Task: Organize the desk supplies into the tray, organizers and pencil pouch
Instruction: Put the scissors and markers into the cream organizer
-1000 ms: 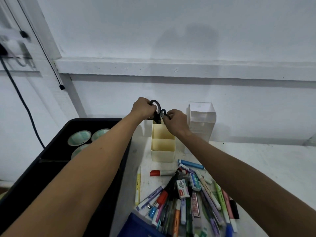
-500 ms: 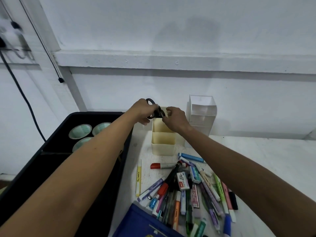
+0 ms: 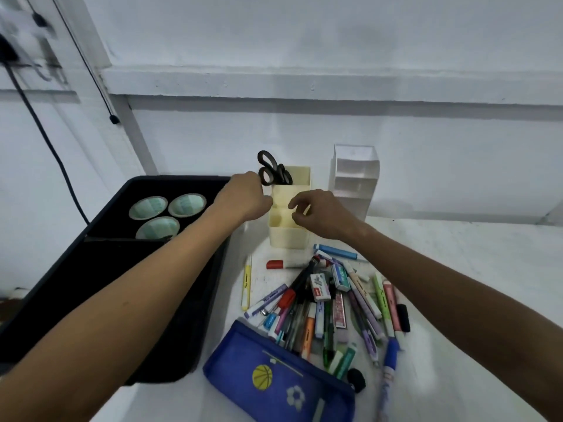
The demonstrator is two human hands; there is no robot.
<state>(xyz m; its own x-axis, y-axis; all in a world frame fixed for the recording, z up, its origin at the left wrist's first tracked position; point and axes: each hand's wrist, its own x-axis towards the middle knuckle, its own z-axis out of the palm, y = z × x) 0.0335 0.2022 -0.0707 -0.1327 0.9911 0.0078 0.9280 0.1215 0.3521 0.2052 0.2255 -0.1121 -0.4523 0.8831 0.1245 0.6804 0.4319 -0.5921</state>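
So the black tray (image 3: pixel 100 269) is on the left of the table (image 3: pixel 472 284), scissors (image 3: pixel 269 172) standing in the cream organizer's (image 3: pixel 289 236) far slot, my left hand (image 3: pixel 243 199) touching their handle, my right hand (image 3: pixel 320 214) loosely curled, holding nothing.

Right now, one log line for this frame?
scissors: standing in cream organizer | left hand: at handles, contact unclear | right hand: empty | pens: unsorted

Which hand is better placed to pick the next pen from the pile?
Right. The right hand hangs free, directly above the pen pile; the left hand is by the scissors in the cream organizer.
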